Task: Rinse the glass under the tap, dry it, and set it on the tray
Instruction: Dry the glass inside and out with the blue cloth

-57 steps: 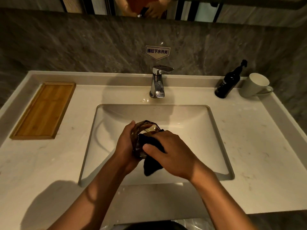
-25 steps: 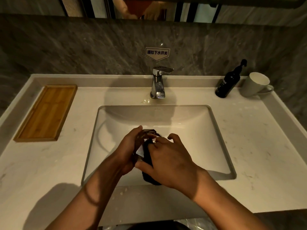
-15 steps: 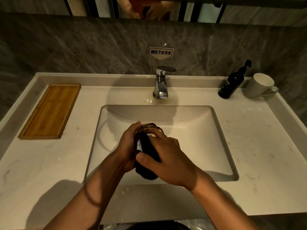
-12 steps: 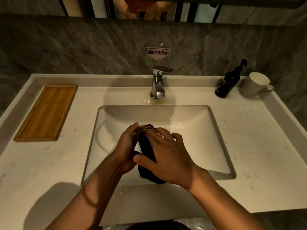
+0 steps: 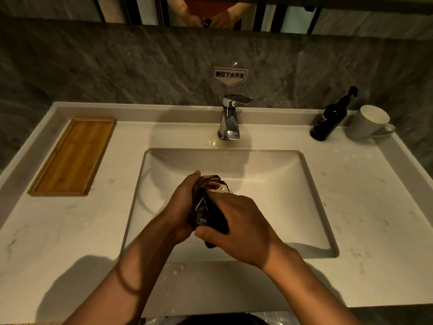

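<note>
Over the sink basin (image 5: pixel 293 184) my left hand (image 5: pixel 181 205) grips a clear faceted glass (image 5: pixel 206 191), tilted with its mouth pointing away from me. My right hand (image 5: pixel 236 221) presses a dark cloth (image 5: pixel 215 221) against the glass's right side, fingers wrapped around it. Much of the glass is hidden by both hands and the cloth. The chrome tap (image 5: pixel 230 120) stands behind the basin with no water running. A bamboo tray (image 5: pixel 72 156) lies on the counter at the left, with nothing on it.
A dark pump bottle (image 5: pixel 330 119) and a white mug (image 5: pixel 370 123) stand at the counter's back right corner. A small sign (image 5: pixel 230 75) is on the stone wall above the tap. Water droplets sit on the counter's front edge.
My right hand has kept rubbing the cloth around the glass, shifting its grip on the right side. The glass stays held over the basin in my left hand.
</note>
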